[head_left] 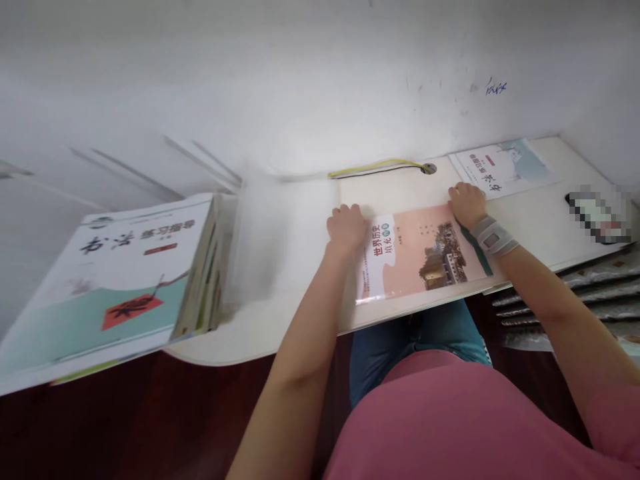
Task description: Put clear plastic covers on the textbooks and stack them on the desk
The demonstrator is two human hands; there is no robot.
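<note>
The left hand (346, 230) and right hand (467, 205) rest open and well apart, neither clamped, on the upper corners of a world history workbook (417, 257). It lies on a white desk (400, 183) against a scuffed white wall (250, 80), with a stack of calligraphy workbooks (120, 287) at the left.

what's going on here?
A person has both bare hands on a pale pink world history workbook lying on a white desk. The left hand is at the workbook's left edge, and the right hand, with a grey wrist brace, is at its top edge. A thick stack of calligraphy books sits at the desk's left end. Another calligraphy book lies beyond the right hand, near a pixelated phone.
</note>
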